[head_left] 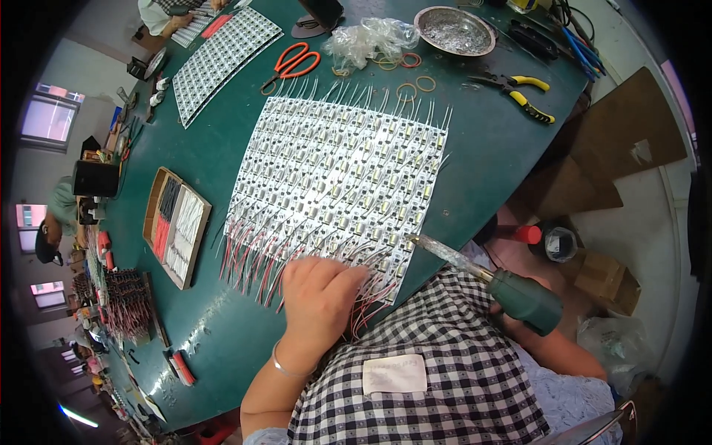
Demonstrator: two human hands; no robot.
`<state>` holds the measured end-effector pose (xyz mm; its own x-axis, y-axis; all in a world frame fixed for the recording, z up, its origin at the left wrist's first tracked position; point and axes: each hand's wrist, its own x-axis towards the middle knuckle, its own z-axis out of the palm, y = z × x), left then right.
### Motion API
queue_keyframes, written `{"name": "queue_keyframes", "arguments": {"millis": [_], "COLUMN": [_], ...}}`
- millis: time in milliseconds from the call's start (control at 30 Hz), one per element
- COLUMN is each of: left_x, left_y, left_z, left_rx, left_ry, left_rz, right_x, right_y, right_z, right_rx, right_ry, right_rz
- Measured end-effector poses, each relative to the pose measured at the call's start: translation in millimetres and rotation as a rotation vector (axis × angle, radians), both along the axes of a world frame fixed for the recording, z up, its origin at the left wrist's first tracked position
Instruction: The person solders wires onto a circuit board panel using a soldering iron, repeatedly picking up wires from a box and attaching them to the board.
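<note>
In front of me on the green table lies a white circuit board panel, divided into rows of small identical boards. Thin pale wires stick out along its far edge, and red and white wires hang from its near edge. My left hand rests over that near edge among the wires, fingers curled and closed; what they pinch is hidden. My right hand is wrapped round the green handle of a soldering iron, partly hidden behind it. The iron's metal tip is at the panel's right edge, near the lower corner.
A divided tray of black, red and white wires stands left. Beyond the panel lie orange-handled scissors, rubber bands, plastic bags, a metal bowl and yellow-handled pliers. Another panel lies far left, near another person's hand.
</note>
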<state>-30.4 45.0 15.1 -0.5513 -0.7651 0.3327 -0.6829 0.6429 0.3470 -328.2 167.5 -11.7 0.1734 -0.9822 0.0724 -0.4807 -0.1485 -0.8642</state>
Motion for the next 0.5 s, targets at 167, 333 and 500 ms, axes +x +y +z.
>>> {"name": "queue_keyframes", "arguments": {"millis": [167,333,500], "left_x": [23,4,-17], "left_y": [2,-1,3], "left_z": [22,29,14], "left_rx": [-0.053,-0.131,0.159], "left_ry": [-0.069,0.022,-0.063], "left_rz": [0.120,0.082,0.113], "right_x": [2,1,3], "right_y": [-3,-8,-7], "right_z": [12,10,3], "right_rx": [0.181,0.131,-0.015], "right_ry": [-0.074,-0.098,-0.129], "right_rz": [-0.133,-0.087,0.073]}}
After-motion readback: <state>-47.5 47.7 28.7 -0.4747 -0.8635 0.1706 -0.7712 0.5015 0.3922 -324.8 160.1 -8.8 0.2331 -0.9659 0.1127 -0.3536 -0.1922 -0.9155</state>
